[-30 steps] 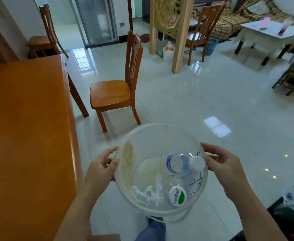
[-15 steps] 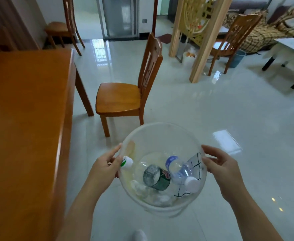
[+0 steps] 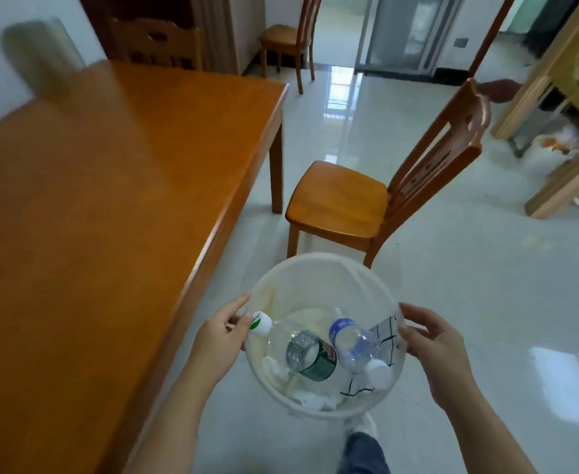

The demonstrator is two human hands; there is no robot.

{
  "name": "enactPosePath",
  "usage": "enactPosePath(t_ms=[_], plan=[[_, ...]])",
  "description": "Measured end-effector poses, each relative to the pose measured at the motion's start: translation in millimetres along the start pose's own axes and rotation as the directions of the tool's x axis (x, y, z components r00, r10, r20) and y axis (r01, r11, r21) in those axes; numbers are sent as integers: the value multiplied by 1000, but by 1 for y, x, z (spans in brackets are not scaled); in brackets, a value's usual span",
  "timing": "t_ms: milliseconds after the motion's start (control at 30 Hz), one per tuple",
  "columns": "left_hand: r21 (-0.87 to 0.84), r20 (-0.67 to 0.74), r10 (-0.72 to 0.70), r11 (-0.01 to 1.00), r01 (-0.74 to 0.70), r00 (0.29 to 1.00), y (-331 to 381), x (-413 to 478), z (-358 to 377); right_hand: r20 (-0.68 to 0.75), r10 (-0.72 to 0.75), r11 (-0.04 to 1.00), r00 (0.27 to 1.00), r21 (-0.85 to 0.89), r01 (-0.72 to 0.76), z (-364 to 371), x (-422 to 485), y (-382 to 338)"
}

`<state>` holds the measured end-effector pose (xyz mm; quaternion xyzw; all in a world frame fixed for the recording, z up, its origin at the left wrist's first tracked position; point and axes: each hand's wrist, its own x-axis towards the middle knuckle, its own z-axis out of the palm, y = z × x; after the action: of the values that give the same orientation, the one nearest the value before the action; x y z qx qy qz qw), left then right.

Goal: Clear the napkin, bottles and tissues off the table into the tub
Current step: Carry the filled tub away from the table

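The tub (image 3: 322, 268) hung over the floor (image 3: 452, 285), just off the table's (image 3: 110, 200) right edge, carried by 2 hands on opposite sides of its rim. The left hand (image 3: 218, 336) gripped the left wall, thumb along the rim and fingers curled beneath. The right hand (image 3: 431, 343) clasped the right wall the same way.

All the task's things seemed to be inside. The green bottle (image 3: 310, 354) lay with its cap touching the left wall beside the left hand, its long axis running down toward the tub's middle. The blue bottle (image 3: 353, 340) lay beside it, cap toward the near right wall. Tissues (image 3: 310, 400) sat crumpled underneath at the near side, and the napkin (image 3: 382, 331) was pressed against the right wall.

Any set-down would likely turn on this: the table lay to the tub's left, so the left hand was nearer its edge, while a chair (image 3: 339, 200) stood just beyond the tub.

Against 0.5 s before, both grips and the lie of the 2 bottles were unchanged. The view had swung left, bringing more of the table's top and its far right corner into sight
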<state>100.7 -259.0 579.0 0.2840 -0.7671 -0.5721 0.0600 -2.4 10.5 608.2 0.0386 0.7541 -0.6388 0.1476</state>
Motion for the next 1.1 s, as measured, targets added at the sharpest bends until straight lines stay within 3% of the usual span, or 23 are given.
enactPosePath(t_ms=[233,467,633,800,1100], plan=[[-20,-209,-220,975,221,953,-16,26,37,294,104,987,950,-146,-63,23,111,11],[-234,-384,-463,886,401,799,-80,56,85,401,216,969,890,-201,-144,56,188,75],[-455,-431,-605,786,418,669,-162,90,110,393,295,941,871,-276,-194,101,237,167],[-653,-451,-693,686,321,563,-249,127,141,392,349,923,851,-299,-241,143,279,271],[-737,-367,-770,583,342,522,-407,170,202,400,373,906,837,-352,-236,179,342,444]])
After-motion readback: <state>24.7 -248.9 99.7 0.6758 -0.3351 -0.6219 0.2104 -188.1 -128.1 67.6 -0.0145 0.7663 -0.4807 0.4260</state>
